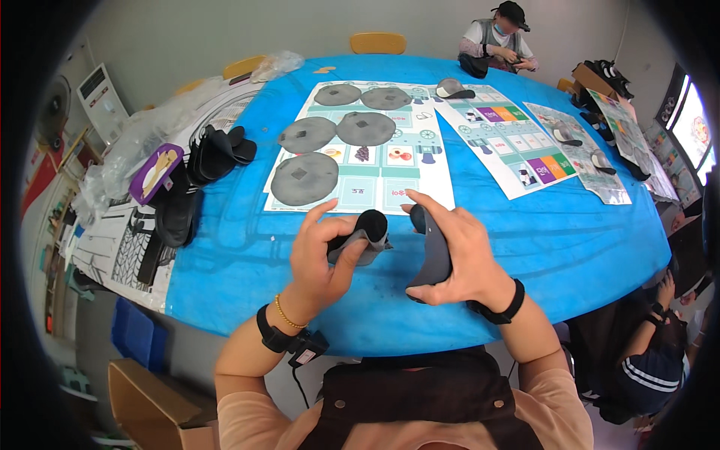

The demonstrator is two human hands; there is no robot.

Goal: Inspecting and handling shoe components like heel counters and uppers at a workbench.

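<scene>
My left hand (313, 262) is closed around a small, soft-looking grey piece with a black rounded end (371, 223), pinched between thumb and fingers. In my right hand (472, 251) is a dark grey, curved, thin piece (435, 251), gripped along its edge with the thumb at its lower tip. A rounded black end shows at its upper left. Both pieces are held above the blue table cover, a short gap apart. Just beyond my hands, several flat grey discs (304, 178), each with a darker square, lie on a printed picture sheet (360, 196).
Stacked black curved pieces (217, 156) and a purple tray (155, 174) sit at the left. More printed sheets (517, 142) with grey-and-black pieces (454, 90) lie at the right. Across the table sits a person (504, 37); another person's arm (649, 322) is at the right.
</scene>
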